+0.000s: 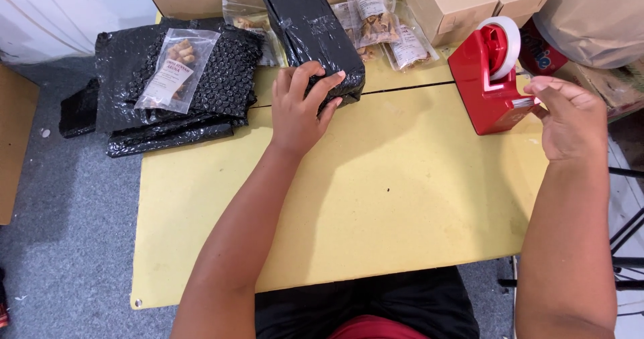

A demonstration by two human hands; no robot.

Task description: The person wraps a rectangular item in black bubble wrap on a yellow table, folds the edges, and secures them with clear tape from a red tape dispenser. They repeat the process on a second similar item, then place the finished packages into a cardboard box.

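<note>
Seen from above, a person sits at a yellow table [376, 198] with both bare arms stretched forward.

Far out to the left of the left hand, a stack of black bubble wrap sheets [168, 90] hangs over the table's left edge. A clear pouch of snacks [176, 70] lies on top of that stack.

The left hand [302, 107] rests palm down on the near end of a long parcel wrapped in black bubble wrap [312, 30]. Its fingers are spread and curl over the parcel's end, pressing it to the table. The parcel runs away from the hand toward the back of the table, tilted a little to the left.

Just beyond and to the right of that hand, several more clear snack pouches [386, 30] lie beside the parcel. Behind them stand brown cardboard boxes [456, 0].

Between the two hands, nearer the right one, stands a red tape dispenser [486, 84] carrying a roll of tape [504, 40]. The right hand [570, 121] is at the dispenser's right end, well apart from the parcel. Its thumb and fingertips are pinched narrowly at the cutting edge, where the tape end comes off. A brown paper bag [594, 17] sits beyond the right hand.
</note>
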